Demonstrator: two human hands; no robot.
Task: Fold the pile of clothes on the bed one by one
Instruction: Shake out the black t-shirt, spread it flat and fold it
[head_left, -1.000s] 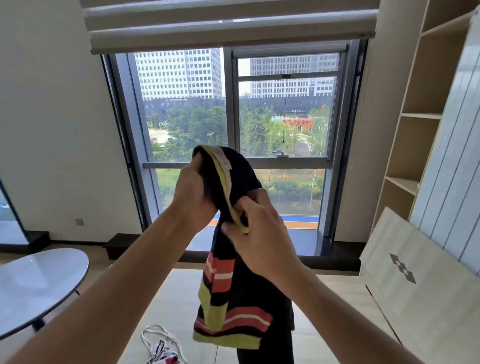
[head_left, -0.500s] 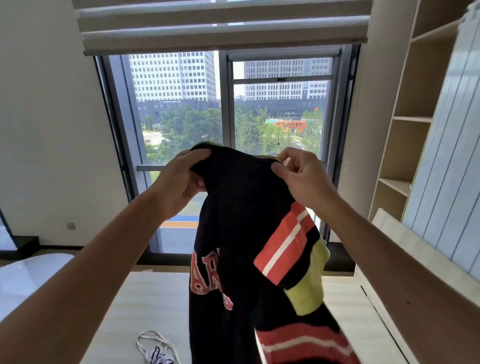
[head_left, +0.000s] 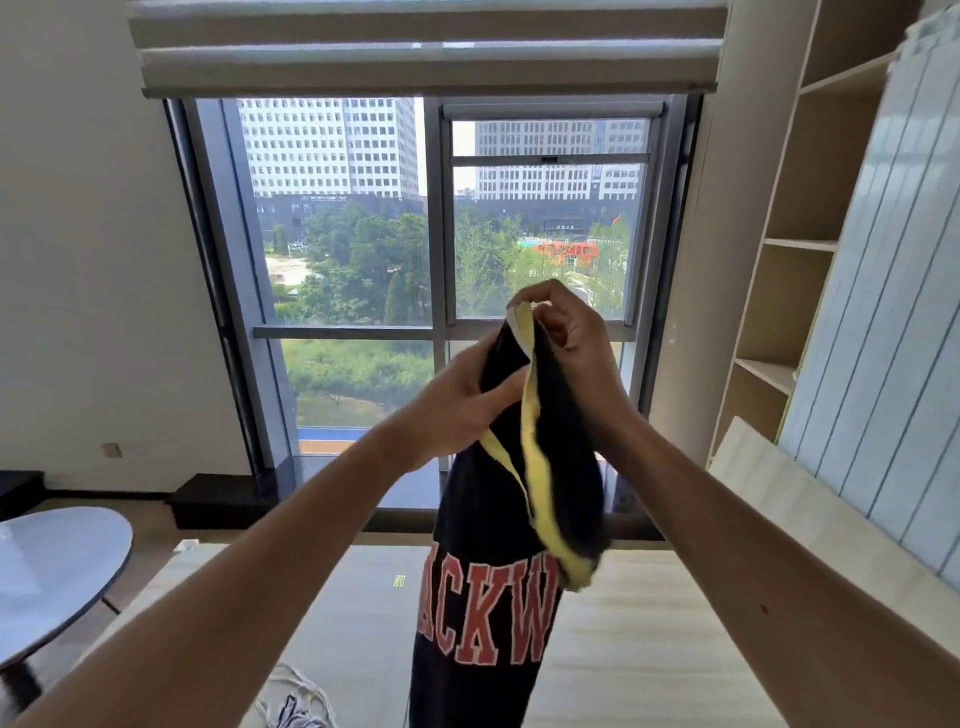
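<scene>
I hold a black shirt (head_left: 483, 597) with red block letters and a yellow-green collar trim up in front of the window. My right hand (head_left: 569, 332) pinches the top of the collar, highest in view. My left hand (head_left: 457, 410) grips the fabric just below and to the left. The shirt hangs down bunched and narrow over the pale bed (head_left: 639, 649). A white garment (head_left: 296, 701) with dark marks lies on the bed at the bottom edge, partly cut off.
A large window (head_left: 431, 270) fills the far wall, with a dark low sill below. A round glass table (head_left: 52, 571) stands at the left. Wooden shelves (head_left: 795, 249) and a leaning pale panel (head_left: 883, 312) are on the right.
The hands, spread apart half a second ago holding the shirt wide, have come together. The shirt has turned, and its red lettering and yellow collar now face me.
</scene>
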